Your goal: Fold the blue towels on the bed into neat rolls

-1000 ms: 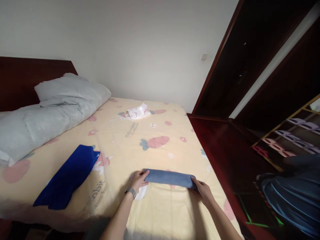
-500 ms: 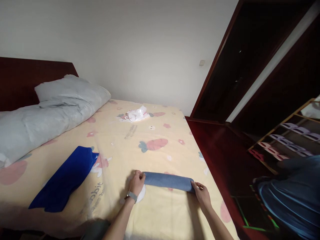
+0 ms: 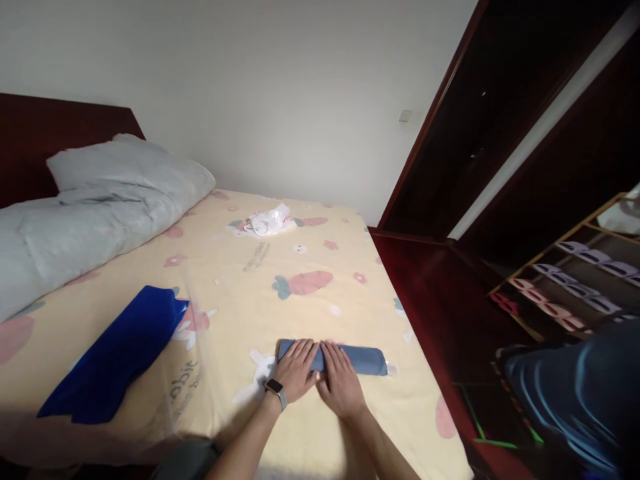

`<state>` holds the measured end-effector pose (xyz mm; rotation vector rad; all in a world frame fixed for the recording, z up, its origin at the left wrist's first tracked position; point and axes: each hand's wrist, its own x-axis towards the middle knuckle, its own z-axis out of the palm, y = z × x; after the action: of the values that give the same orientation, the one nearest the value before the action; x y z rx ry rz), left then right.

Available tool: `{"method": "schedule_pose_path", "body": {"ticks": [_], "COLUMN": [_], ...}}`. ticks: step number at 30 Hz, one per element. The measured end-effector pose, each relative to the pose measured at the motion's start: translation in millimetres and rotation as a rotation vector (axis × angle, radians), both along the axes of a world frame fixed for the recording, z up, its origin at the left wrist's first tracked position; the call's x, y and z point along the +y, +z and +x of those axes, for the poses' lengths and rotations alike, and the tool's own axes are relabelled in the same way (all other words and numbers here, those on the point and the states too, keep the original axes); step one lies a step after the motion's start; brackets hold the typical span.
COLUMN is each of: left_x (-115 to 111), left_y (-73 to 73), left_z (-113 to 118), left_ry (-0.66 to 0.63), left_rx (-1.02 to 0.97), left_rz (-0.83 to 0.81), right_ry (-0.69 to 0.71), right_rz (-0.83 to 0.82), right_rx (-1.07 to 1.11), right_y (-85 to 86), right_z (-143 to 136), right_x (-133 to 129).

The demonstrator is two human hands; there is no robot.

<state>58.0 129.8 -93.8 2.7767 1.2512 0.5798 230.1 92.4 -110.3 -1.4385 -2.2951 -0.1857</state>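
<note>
A narrow strip of folded blue-grey cloth (image 3: 367, 360) lies flat across the near part of the bed. On its left portion rests my left hand (image 3: 299, 368), palm down with fingers extended; a watch is on that wrist. My right hand (image 3: 341, 379) lies flat on the middle of the strip, close beside the left one. Neither hand grips the cloth. At the strip's right end a small whitish patch shows. Off to the left, a bright blue flat piece (image 3: 117, 357), of a kind I cannot make out, lies on the sheet.
The bed sheet (image 3: 345, 300) is yellow with carrot prints. A crumpled white plastic bag (image 3: 270, 221) lies near the wall. A grey quilt (image 3: 100, 213) fills the left side by the headboard. Right of the bed stand a shoe rack (image 3: 565, 240) and something dark blue (image 3: 575, 393).
Both hands have let go of the strip's two ends and come together over its left and middle parts. They now lie flat on the cloth, which rests on the bed.
</note>
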Motion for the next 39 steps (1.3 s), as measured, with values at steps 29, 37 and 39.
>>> {"method": "schedule_pose_path", "body": {"ticks": [29, 37, 39], "left_x": [40, 168, 206], "left_y": [21.6, 74.5, 72.2], "left_z": [-11, 102, 126], "left_ry": [0.022, -0.028, -0.042], "left_rx": [0.226, 0.093, 0.091], "left_rz": [0.158, 0.225, 0.238], "right_ry": [0.094, -0.293, -0.381], "right_rz": [-0.004, 0.089, 0.137], "right_rx": [-0.369, -0.319, -0.313], "right_y": [51.7, 98.0, 93.9], "right_z": [188, 271, 280], "right_x": [40, 125, 152]}}
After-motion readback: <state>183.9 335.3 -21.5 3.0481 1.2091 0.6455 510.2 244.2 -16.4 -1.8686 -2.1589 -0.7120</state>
